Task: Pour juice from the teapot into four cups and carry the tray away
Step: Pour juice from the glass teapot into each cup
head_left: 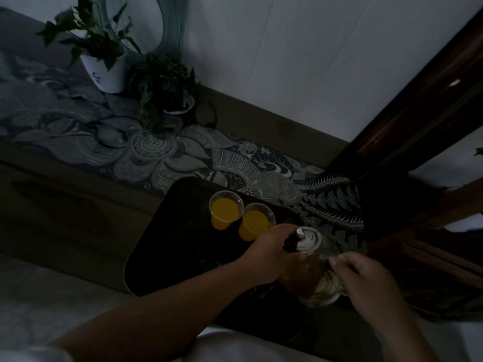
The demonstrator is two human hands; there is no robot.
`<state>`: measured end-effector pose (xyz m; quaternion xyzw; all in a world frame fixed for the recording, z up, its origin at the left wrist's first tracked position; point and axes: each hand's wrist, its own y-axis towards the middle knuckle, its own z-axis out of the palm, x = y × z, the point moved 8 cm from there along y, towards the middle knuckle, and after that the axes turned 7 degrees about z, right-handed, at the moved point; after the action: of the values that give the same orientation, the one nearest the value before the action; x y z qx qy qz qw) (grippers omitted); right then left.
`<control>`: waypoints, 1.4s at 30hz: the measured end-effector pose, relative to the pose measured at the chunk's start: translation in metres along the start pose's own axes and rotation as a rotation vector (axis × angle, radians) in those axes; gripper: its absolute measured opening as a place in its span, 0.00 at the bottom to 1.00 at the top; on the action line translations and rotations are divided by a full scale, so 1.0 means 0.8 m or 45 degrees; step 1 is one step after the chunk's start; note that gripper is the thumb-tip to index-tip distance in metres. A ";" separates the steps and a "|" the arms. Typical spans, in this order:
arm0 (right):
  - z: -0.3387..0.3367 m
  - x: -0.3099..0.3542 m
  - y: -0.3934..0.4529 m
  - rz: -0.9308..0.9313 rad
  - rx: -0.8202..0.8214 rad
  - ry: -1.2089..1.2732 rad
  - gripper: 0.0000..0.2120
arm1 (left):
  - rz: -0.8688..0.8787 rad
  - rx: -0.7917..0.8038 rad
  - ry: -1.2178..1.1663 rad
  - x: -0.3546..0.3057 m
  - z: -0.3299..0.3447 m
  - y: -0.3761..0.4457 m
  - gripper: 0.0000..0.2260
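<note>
Teapot (311, 259) sits at the tray's (167, 231) near right corner, left hand (271, 253) with fingers clamped on its dark handle for pouring, right hand (366, 280) fingers loosely apart steadying its side. Two filled cups (236, 214) wait at the far edge, clear of the spout.

A dim room in a home, it seems, set up like a tea corner. A long dark wooden desk (65, 218) stands against a pale panelled wall (287, 61), and a patterned blue-grey runner (156, 152) lies along it. At 11 o'clock 2 potted plants stand close together: one in a white pot (107, 71), one in a low dish (177, 105). At 2 o'clock a dark wooden frame (418, 100) rises slantwise.
</note>
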<state>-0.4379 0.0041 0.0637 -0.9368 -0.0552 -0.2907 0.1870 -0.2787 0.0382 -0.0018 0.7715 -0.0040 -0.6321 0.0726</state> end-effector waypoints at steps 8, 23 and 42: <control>0.022 -0.025 -0.006 0.012 -0.003 0.160 0.14 | -0.053 0.088 0.175 0.004 0.003 0.001 0.25; 0.002 -0.071 -0.025 0.062 -0.117 0.474 0.11 | 0.061 0.179 0.335 -0.030 0.035 0.007 0.28; 0.002 -0.065 -0.137 0.279 -0.431 0.168 0.19 | 0.030 0.406 0.054 -0.032 0.054 -0.068 0.29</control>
<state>-0.5031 0.1064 0.0679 -0.9341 0.1091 -0.3344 0.0605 -0.3306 0.0897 0.0089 0.7863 -0.1119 -0.6061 -0.0432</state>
